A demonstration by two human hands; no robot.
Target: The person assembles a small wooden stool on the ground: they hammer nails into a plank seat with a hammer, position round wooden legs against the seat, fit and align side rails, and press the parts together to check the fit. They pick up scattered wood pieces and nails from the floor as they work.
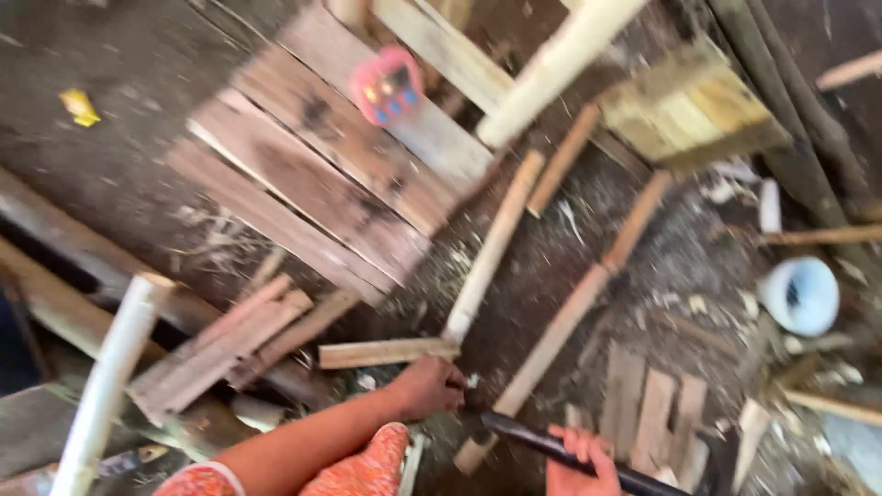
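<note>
Dirt floor strewn with wood shavings lies under everything. Low in the middle, the left hand is closed on the near end of a short wooden slat, which lies flat and runs leftward from it. Just right, the right hand grips a dark tool handle. Beyond them, pale round sticks slant across the floor, a plank panel carries a pink toy, and a white cup lies well apart at right.
</note>
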